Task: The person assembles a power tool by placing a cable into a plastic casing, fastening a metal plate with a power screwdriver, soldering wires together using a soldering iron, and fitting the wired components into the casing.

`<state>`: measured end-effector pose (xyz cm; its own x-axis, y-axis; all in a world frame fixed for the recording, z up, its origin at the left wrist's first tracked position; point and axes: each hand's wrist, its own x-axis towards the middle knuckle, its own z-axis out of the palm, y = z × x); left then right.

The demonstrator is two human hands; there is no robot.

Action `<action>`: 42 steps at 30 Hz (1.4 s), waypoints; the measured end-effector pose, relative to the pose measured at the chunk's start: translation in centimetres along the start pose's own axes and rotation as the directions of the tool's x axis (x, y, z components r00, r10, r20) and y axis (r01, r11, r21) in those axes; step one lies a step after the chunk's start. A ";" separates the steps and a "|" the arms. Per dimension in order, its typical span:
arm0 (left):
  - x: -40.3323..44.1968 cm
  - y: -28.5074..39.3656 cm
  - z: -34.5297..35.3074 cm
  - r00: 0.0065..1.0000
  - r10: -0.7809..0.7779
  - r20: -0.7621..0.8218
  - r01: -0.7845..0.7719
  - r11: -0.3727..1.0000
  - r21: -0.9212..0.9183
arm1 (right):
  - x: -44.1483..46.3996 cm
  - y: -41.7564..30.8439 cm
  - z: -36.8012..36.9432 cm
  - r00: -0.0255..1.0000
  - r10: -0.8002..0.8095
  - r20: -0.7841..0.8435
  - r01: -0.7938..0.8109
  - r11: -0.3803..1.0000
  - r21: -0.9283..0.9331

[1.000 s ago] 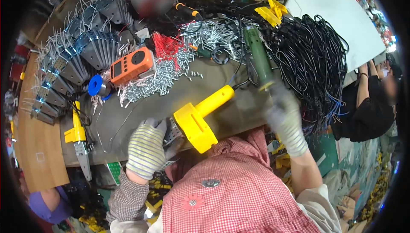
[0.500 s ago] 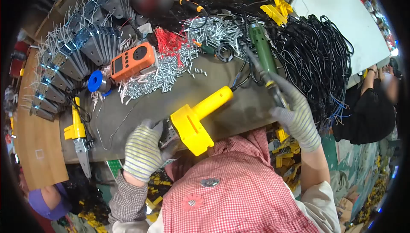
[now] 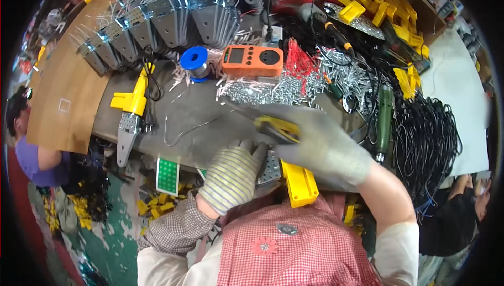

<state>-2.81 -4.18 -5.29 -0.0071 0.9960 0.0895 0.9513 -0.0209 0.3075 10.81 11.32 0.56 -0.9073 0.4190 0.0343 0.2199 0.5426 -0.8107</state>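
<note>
Along the near edge of the surface (image 3: 184, 149), the left hand (image 3: 229, 177) keeps its fingers closed on the metal plate (image 3: 269, 169), just left of the yellow housing (image 3: 300, 183). The right hand (image 3: 324, 147) has swung inward above them, gripping pliers (image 3: 279, 128).

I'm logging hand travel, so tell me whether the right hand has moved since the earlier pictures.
Yes: the right hand has moved leftward, away from the black cable bundle, and is now close beside the left hand.
</note>
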 end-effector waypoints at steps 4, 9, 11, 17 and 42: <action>-0.1 -0.2 0.8 0.998 0.012 -0.056 -0.015 0.999 -0.039 | 9.3 -0.9 4.3 0.953 0.180 0.245 -0.078 0.924 -0.375; 0.1 0.1 0.6 0.999 -0.036 -0.005 0.036 0.999 -0.028 | 14.3 1.2 7.7 0.956 -0.234 0.178 0.290 0.844 -0.451; -0.1 0.3 0.6 0.999 -0.044 -0.003 0.044 0.999 0.000 | 15.4 3.1 9.3 0.901 -0.420 0.109 0.388 0.665 -0.638; 0.6 0.8 -0.4 0.991 -0.102 0.091 0.110 0.990 -0.090 | 4.6 1.5 -1.1 0.838 -0.450 -0.309 0.198 0.778 -0.596; -1.4 -1.4 -0.8 0.992 0.110 -0.058 -0.106 0.991 0.080 | -2.3 12.3 -11.5 0.582 0.184 -0.792 -0.478 0.866 -0.149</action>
<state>-4.37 -5.58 -5.10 0.0800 0.9808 0.1778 0.9683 -0.1188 0.2199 19.73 25.37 -2.77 -0.2032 0.9205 0.3336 0.6774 0.3782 -0.6310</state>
